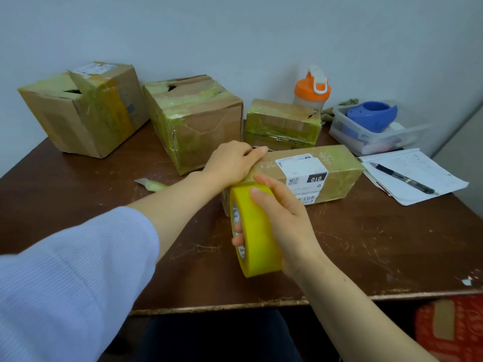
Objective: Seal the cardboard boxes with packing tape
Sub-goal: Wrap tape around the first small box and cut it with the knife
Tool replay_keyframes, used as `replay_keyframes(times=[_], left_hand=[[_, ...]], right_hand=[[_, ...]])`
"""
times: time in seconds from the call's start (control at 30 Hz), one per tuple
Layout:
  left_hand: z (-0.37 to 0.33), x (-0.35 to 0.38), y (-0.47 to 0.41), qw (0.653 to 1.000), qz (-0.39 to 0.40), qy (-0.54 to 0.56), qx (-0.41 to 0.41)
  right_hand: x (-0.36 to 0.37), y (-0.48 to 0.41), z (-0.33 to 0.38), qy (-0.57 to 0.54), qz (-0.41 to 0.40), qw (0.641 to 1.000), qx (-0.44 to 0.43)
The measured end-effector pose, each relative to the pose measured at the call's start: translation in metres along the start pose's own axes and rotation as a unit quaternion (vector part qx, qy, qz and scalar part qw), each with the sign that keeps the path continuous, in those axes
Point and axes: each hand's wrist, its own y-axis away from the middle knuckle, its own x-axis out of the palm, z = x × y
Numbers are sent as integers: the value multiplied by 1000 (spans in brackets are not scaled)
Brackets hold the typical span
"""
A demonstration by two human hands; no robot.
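A long flat cardboard box (337, 176) with a white shipping label lies in the middle of the brown table (366, 244). My left hand (231, 162) rests on the box's near-left end, fingers laid over its top edge. My right hand (282, 220) grips a big roll of yellow packing tape (257, 236), thumb on the outside and fingers through the core, held against the box's near end. Three taped boxes stand behind: a large one (83, 111) at far left, another (193, 121) beside it, a small one (282, 124) right of centre.
A small utility knife (150, 184) lies left of my left forearm. At the back right stand an orange-capped bottle (312, 90) and a clear tray (376, 131) holding a blue tape dispenser. Papers with a pen (407, 176) lie at the right edge.
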Motion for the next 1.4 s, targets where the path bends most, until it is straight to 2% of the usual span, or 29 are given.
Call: replay_keyframes(times=[0.13,0.23,0.3,0.4,0.47,0.53,0.57,0.67,0.73,0.83,0.93,1.03,1.13,1.3,1.4], left_hand=[[0,-8,3,996,41,73,-11],[1,-10,10,996,82,34,-10],[2,-12,14,996,84,42,-5],[4,-17,20,989,26,143,-25],[10,-22,25,984,-33,170,-37],[17,-32,32,982,-78,168,-37],[19,-38,36,980,-97,169,-32],[26,-58,49,978,-137,154,-25],[35,-72,57,981,-147,122,-37],[56,-92,72,985,-143,48,-87],[80,-107,88,980,-130,-18,-146],[95,-118,100,969,-133,-48,-202],[101,-125,106,968,-122,-52,-213],[104,-132,111,969,-114,-37,-217],[104,-133,114,967,-117,-20,-224]], right_hand=[[6,0,2,15,3,1000,13],[5,1,4,43,-10,999,15],[4,1,5,104,-32,994,-2],[2,7,13,268,-61,961,-44],[1,14,21,343,-83,935,-44],[4,19,27,434,-101,894,-48],[7,21,28,497,-114,857,-72],[33,29,33,645,-147,705,-256],[57,28,34,662,-107,659,-340],[93,11,26,687,-16,652,-321],[122,-19,11,700,44,680,-214],[140,-54,-11,717,74,687,-92],[144,-85,-35,733,78,675,-34],[146,-107,-60,780,75,618,-59],[151,-105,-61,783,44,614,-92]])
